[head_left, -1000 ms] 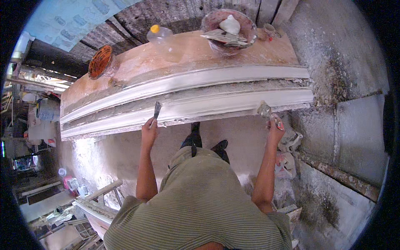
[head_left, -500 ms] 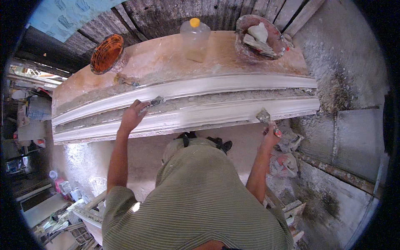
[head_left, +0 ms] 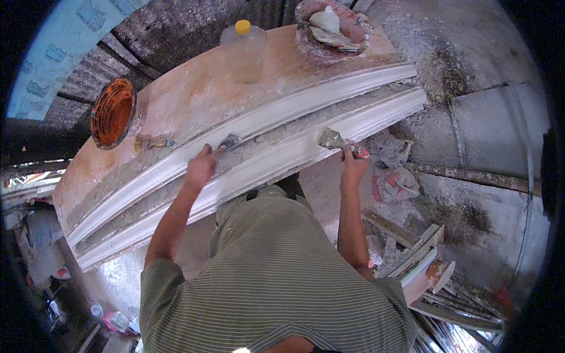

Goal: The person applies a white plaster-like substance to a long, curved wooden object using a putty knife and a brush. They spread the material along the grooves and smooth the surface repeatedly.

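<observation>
Two long white plaster mouldings, the far one [head_left: 332,85] and the near one [head_left: 282,147], lie side by side on a pinkish worktable [head_left: 194,88], with a rough grey strip [head_left: 306,120] between them. My left hand [head_left: 202,167] is closed on a small grey-ended tool [head_left: 229,141], whose tip is at the far moulding's inner edge. Its exact kind is hard to make out. My right hand [head_left: 354,162] grips the red handle of a putty knife [head_left: 331,139]; its wide, plaster-smeared blade is over the near moulding.
Along the table's far side are an orange-lined bowl [head_left: 113,113], a clear plastic jug [head_left: 243,56] with a yellow cap and a basin [head_left: 303,41] with white lumps. A paintbrush [head_left: 154,144] lies near the bowl. Crumpled bags [head_left: 395,183] sit on the floor at right.
The view has turned, so the table and mouldings now slant up to the right. My right hand with the putty knife has come closer to my left, its blade now over the near moulding.
</observation>
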Motion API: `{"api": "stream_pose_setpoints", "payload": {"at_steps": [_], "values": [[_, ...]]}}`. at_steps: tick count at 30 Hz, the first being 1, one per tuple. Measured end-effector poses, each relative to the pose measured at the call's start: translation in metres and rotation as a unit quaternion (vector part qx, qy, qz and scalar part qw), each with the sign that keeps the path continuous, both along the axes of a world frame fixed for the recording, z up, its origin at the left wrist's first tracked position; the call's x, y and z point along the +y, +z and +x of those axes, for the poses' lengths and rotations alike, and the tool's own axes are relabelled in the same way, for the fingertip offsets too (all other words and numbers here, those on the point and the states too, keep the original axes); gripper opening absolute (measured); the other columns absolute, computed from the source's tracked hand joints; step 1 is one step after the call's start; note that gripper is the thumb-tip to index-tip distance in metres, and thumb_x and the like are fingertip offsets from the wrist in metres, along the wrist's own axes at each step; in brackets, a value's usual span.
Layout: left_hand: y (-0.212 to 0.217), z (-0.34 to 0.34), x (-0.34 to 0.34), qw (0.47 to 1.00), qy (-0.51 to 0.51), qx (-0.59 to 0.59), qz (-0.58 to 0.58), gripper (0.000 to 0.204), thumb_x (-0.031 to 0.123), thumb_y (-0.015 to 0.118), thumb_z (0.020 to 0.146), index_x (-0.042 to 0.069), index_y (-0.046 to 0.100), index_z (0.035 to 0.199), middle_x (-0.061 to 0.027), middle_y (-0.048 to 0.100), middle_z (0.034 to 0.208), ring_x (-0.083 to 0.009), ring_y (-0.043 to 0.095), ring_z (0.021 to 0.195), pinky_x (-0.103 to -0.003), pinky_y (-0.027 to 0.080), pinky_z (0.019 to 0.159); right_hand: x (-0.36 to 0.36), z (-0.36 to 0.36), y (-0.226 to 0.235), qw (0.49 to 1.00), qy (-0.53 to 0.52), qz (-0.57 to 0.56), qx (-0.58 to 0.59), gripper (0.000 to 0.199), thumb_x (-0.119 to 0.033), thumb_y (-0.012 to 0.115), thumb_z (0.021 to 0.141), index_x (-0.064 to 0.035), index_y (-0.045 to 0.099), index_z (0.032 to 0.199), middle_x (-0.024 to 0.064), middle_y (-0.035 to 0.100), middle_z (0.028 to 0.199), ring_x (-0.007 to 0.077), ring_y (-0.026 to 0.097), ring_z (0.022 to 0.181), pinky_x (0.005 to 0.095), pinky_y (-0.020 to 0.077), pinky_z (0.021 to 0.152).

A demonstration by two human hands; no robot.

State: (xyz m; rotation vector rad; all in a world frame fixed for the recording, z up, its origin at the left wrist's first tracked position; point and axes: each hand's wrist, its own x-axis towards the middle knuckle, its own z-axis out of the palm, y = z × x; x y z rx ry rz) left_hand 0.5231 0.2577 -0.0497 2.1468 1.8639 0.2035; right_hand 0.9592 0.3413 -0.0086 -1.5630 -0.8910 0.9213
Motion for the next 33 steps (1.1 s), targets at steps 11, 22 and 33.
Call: {"api": "stream_pose_setpoints", "payload": {"at_steps": [11,22,33], "values": [[0.019,0.02,0.06,0.932,0.172,-0.312,0.058,0.039,0.017,0.069,0.091,0.014,0.061,0.129,-0.0132,0.064,0.119,-0.0299,0.063,0.109,-0.038,0.049,0.095,-0.018,-0.154,-0.015,0.927,0.369,0.029,-0.066,0.03,-0.013,0.075,0.086,-0.004,0.068,0.114,0.007,0.071,0.104,0.0166,0.067,0.094,0.0309,0.0549,0.085],[0.008,-0.032,0.036,0.87,0.171,-0.442,-0.136,0.029,0.02,0.063,0.098,0.006,0.06,0.123,-0.0091,0.069,0.1,-0.0177,0.062,0.096,-0.034,0.048,0.087,0.061,-0.049,-0.043,0.957,0.056,0.074,-0.274,0.029,-0.017,0.077,0.085,-0.0047,0.072,0.111,0.0061,0.072,0.085,0.0162,0.066,0.076,0.0306,0.052,0.071],[-0.012,0.01,0.116,0.898,0.126,-0.374,-0.197,0.028,0.023,0.065,0.095,0.001,0.062,0.111,-0.0129,0.069,0.08,-0.0193,0.066,0.078,-0.036,0.051,0.072,-0.005,0.016,-0.013,0.993,-0.06,-0.022,-0.104,0.025,-0.012,0.074,0.088,0.0008,0.072,0.11,-0.0001,0.067,0.084,0.0068,0.055,0.074,0.0245,0.0449,0.065]]}}
